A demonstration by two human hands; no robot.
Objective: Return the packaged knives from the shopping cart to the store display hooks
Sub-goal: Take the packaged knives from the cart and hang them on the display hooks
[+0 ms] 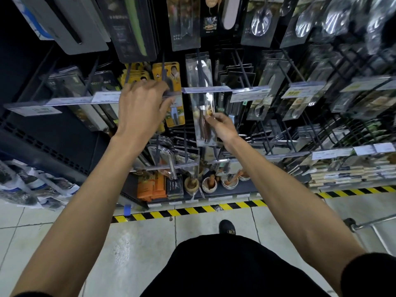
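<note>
Right hand (221,124) pinches a clear plastic knife package (202,99) hanging at the display; left hand (141,103), fingers curled, grips a black metal hook (164,71).

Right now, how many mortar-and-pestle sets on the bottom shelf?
4 visible: first mortar, second mortar, third mortar, fourth mortar, left to right below the hooks. More may be hidden behind.

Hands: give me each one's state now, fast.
Left hand: fingers curled at the hook rail; grip cannot be told.
Right hand: pinching the clear knife pack.
</note>
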